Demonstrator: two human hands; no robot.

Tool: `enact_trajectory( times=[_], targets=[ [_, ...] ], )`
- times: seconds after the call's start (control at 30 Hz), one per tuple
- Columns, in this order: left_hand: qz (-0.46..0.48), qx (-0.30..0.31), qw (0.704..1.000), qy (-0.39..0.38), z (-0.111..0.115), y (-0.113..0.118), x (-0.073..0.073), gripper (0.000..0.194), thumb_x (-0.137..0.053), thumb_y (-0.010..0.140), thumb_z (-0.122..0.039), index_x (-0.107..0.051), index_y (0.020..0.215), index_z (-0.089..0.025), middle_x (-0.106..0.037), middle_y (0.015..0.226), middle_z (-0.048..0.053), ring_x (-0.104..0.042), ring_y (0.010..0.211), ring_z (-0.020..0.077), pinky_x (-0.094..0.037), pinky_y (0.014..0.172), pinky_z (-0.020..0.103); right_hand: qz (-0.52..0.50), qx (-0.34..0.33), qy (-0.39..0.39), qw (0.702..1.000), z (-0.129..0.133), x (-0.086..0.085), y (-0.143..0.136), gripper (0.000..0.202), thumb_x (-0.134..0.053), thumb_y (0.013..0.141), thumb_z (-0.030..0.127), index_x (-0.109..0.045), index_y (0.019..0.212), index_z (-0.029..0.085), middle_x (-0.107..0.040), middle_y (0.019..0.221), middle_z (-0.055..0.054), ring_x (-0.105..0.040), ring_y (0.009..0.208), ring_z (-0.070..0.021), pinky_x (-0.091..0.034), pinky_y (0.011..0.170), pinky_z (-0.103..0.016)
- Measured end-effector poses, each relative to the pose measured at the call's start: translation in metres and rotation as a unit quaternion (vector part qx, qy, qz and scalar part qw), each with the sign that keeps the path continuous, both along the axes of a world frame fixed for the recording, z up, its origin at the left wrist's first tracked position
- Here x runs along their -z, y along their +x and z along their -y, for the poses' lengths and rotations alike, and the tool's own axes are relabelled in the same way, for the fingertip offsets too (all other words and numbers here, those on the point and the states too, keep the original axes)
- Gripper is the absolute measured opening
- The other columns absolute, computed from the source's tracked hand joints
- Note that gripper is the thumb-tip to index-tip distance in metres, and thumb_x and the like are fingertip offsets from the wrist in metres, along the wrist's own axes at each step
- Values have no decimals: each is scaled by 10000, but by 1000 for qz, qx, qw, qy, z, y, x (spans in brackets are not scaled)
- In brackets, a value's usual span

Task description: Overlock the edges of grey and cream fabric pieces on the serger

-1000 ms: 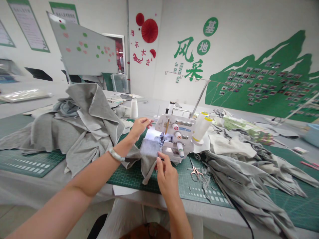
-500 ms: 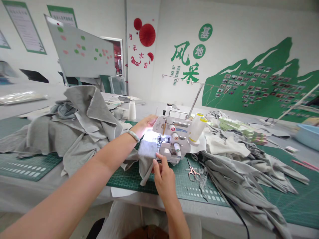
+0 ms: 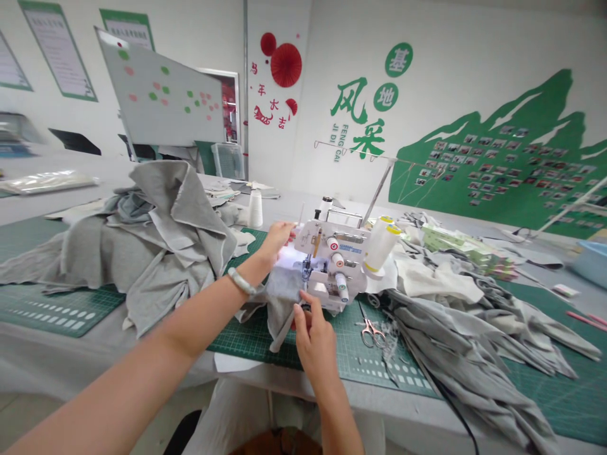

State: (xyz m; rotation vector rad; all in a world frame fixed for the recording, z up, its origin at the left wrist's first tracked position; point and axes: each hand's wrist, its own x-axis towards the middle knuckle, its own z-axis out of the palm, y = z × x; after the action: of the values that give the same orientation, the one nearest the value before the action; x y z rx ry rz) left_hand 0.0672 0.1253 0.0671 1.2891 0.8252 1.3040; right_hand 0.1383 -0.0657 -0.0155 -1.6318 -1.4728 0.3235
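On the left side of the small white sewing machine (image 3: 353, 249), close by its needle area, lies the grey cloth piece (image 3: 279, 294), and one pointed end of it hangs down over the front toward the green cutting mat (image 3: 237, 335). At the right edge of this cloth I have my right hand (image 3: 317, 338), with the forefinger stretched forward and the thumb a little below it; the space between these two is narrow, and I cannot tell if the cloth is pinched there or only touched. My left hand (image 3: 277, 241) reaches farther, behind the cloth, to the upper left side of the machine; its fingers are close together, but what they hold, if anything, I cannot tell. A pale bracelet (image 3: 241, 282) is around my left wrist. Bright light shines on the machine just below my left fingers. Right of the machine, on the mat, lies a pair of scissors (image 3: 370, 324), with thread scraps (image 3: 391, 344) just beside it. White thread cones (image 3: 380, 245) stand at the machine's right side, and another white cone (image 3: 255, 208) stands behind my left hand. Farther to the left is a big heap of grey fabric (image 3: 175, 208), and to the right a long pile of grey and white pieces (image 3: 455, 335) spreads toward the table edge. Behind all this, a green mountain shape (image 3: 526, 126) with small photos covers the wall.
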Motion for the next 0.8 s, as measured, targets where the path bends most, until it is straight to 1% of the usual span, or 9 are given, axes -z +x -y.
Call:
enact_trajectory(
  times=[0.07,0.1,0.13,0.17,0.23,0.3,0.37,0.43,0.8],
  targets=[
    [-6,-60,998,24,22,-15,9,82,-572,782,-224,-553,721,-172,-546,616,-23,-506,580,107,-389,605,233,5,2,6,1000,0,1,-1,373,-366,977,410,-540,1232,199,-712,699,-5,-676,591,-186,-415,554,-233],
    [-12,-75,996,40,36,-23,15,57,-570,776,-216,-558,738,-176,-555,634,-25,-516,607,111,-397,627,234,7,3,8,1000,0,2,-1,368,-372,976,405,-538,1230,198,-716,709,-6,-676,588,-183,-413,547,-232],
    [-31,-74,995,63,51,-30,21,45,-582,765,-211,-575,739,-175,-575,650,-20,-533,636,122,-412,653,243,10,3,9,1000,0,2,-2,362,-380,973,402,-536,1228,198,-719,719,-6,-675,588,-181,-410,542,-230],
    [-107,-55,984,129,65,-36,26,65,-565,785,-218,-592,746,-174,-611,702,-4,-558,684,136,-430,688,259,11,4,11,1000,-1,2,-2,357,-392,968,399,-533,1226,197,-721,727,-6,-675,591,-179,-410,540,-229],
    [-237,-6,944,229,87,-44,36,93,-549,809,-202,-639,813,-179,-676,843,25,-598,800,166,-449,774,301,5,2,15,1000,-1,2,-3,353,-422,956,395,-520,1227,193,-723,745,-6,-680,613,-178,-419,550,-229],
    [-327,27,895,303,99,-48,42,138,-538,837,-188,-664,893,-190,-699,985,44,-611,934,197,-440,868,354,-9,-2,18,1000,-1,2,-4,351,-456,941,386,-509,1227,188,-725,770,-11,-690,655,-180,-442,584,-234],
    [-369,29,864,341,103,-49,47,162,-531,862,-190,-671,943,-201,-697,1071,51,-601,1027,218,-420,921,397,-23,-4,23,999,-2,2,-4,343,-481,930,375,-509,1213,184,-724,783,-15,-694,682,-180,-465,620,-241],
    [-383,21,853,354,102,-50,50,170,-528,880,-202,-677,963,-211,-691,1111,52,-598,1064,223,-417,929,408,-31,-3,29,999,-2,2,-5,323,-490,924,373,-523,1185,185,-722,782,-17,-691,678,-176,-479,632,-244],
    [-378,30,855,353,100,-54,51,191,-531,894,-202,-687,1004,-213,-689,1138,55,-596,1080,217,-418,931,399,-53,-11,29,998,-4,4,-6,299,-471,929,367,-499,1171,195,-701,761,-4,-676,641,-171,-474,605,-243]
  ],
)
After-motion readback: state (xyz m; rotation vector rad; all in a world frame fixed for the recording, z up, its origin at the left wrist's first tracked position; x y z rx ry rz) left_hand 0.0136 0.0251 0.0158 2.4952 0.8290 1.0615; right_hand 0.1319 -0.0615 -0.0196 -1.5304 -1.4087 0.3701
